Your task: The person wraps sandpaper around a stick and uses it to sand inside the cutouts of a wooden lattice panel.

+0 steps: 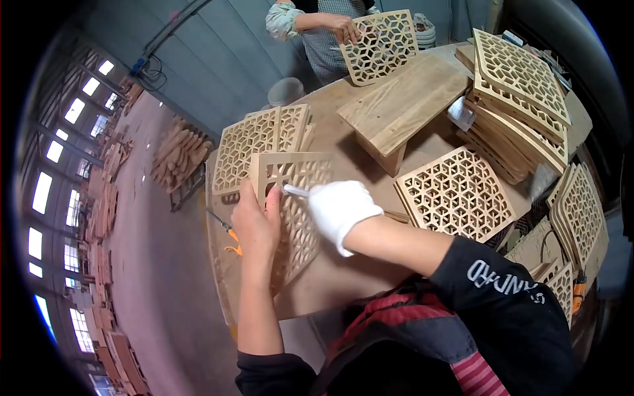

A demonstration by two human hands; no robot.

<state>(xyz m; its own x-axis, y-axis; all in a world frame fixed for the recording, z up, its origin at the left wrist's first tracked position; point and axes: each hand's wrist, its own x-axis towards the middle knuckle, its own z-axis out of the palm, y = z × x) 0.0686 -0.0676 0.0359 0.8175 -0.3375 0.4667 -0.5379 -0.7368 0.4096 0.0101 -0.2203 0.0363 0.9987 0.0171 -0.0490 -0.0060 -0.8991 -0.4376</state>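
My left hand, bare, grips the left edge of a lattice-cut wooden panel that is tilted up over the table. My right hand, in a white glove, is closed round a thin pale tool. The tool's tip meets the panel near its upper left corner, close to my left thumb. The panel's right part is blurred. Behind it lie more lattice panels. An orange-handled tool rests on the table left of my left wrist.
A wooden bench stands on the table. Panel stacks lie right of my right hand, at the back right and far right. Across the table, a person's hand holds another panel.
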